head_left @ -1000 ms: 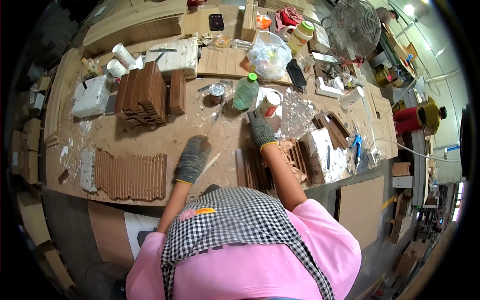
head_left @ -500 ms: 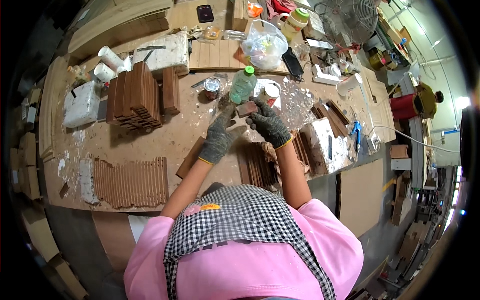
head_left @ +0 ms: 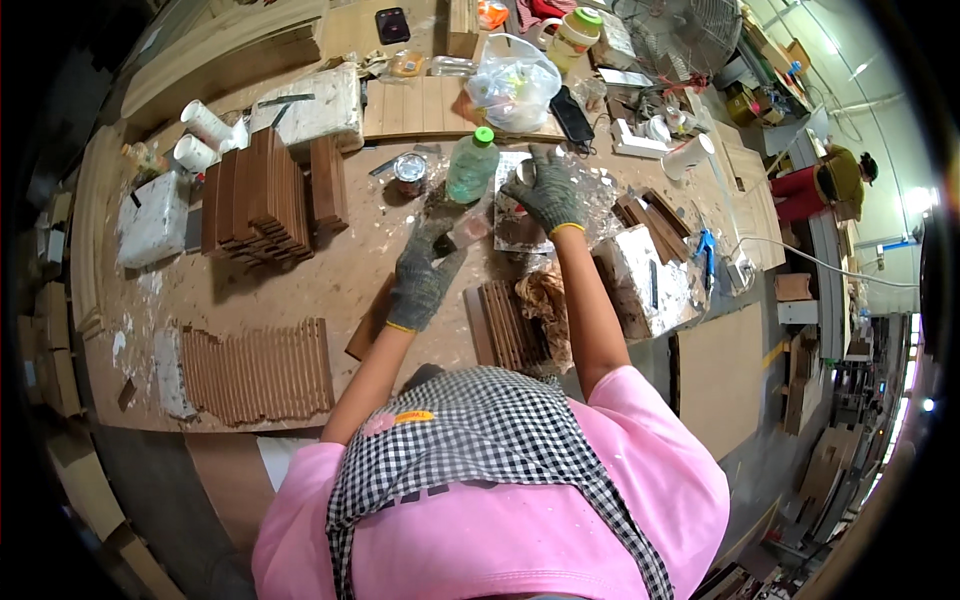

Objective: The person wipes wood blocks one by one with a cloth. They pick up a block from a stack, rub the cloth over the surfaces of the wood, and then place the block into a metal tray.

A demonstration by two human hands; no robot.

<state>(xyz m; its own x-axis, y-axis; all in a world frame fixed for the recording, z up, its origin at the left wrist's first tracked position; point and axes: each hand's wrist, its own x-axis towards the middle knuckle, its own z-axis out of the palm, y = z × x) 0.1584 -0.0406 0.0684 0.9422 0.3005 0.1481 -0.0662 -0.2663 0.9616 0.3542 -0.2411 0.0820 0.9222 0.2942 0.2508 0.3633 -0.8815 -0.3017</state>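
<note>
My left hand [head_left: 425, 275] is partly curled, thumb apart from the fingers, and seems to pinch a small blurred block [head_left: 468, 231] by its near end; my right hand [head_left: 550, 195] has its fingers stretched out around a white cup [head_left: 526, 173] on its thumb side, though I cannot tell whether it grips the wall or only touches it. To do this well, I'd set thumb and fingers evenly on both sides of the cup so it doesn't tip, and hold the block level, its face off my glove. Just past my left fingers stands a green bottle [head_left: 472, 170], close enough to be knocked, so a small, slow wrist movement seems best there. Under my right hand lies a pale sheet [head_left: 522, 228], and a brown board [head_left: 372, 318] rests beneath my left wrist, where my sleeveless forearm could nudge it. Nearer me, between my forearms, are brown strips [head_left: 500, 325] beside crumpled paper [head_left: 543, 305]; I'd lift my right elbow clear of these on the counter [head_left: 320, 280]
</note>
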